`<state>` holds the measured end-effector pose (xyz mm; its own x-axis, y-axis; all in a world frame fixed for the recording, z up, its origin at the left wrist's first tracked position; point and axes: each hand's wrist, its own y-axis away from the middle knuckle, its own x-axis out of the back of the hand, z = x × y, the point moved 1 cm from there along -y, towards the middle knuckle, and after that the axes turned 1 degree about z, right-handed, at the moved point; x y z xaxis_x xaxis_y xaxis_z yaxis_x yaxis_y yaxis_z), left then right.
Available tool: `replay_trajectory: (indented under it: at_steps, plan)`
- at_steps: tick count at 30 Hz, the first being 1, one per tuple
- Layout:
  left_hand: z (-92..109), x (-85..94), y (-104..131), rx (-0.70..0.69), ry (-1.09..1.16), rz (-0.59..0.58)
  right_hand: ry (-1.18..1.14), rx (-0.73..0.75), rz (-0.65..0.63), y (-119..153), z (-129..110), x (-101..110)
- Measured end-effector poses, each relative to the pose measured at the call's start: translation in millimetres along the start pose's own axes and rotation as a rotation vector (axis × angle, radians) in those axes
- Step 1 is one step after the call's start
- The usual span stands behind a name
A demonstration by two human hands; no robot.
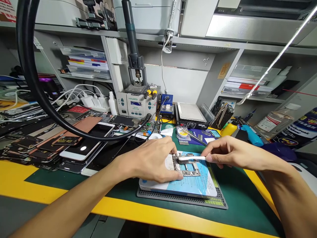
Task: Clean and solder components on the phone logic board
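Note:
A phone circuit board (192, 172) lies on a blue and white flat box (158, 187), which rests on a grey perforated mat (180, 200). My left hand (151, 160) grips the board at its left side, thumb at the near edge and fingertips at the far edge. In my right hand (220, 152), pinched between thumb and fingers, is a white-handled toothbrush (195, 158). Its dark bristles touch the upper left part of the board. My left fingers cover part of the board's left side.
Stacked phones and phone parts (84, 145) fill the left of the bench. A hot air station (136, 104) stands behind, with a black hose (66, 127) looping across the left. A heating plate (190, 114), tweezers (196, 137) and bottles (274, 120) sit at the back and right.

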<state>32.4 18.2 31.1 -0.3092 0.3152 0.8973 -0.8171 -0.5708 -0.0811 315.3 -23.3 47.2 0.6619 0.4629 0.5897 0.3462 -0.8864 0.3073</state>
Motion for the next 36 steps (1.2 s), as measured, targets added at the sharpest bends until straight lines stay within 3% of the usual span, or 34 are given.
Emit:
replay_trajectory:
  at_steps: [9, 16, 36]
  plan:
    - [0, 0.6, 0, 0.002, -0.017, -0.007, 0.033, -0.061, -0.011, 1, -4, -1]
    - [1, 1.0, 0, 0.013, -0.012, -0.018, 0.008, 0.026, 0.01, -3, 2, -1]
    - [4, 2.9, 0, 0.038, 0.0, -0.023, 0.03, 0.055, 0.064, -7, 9, 0]
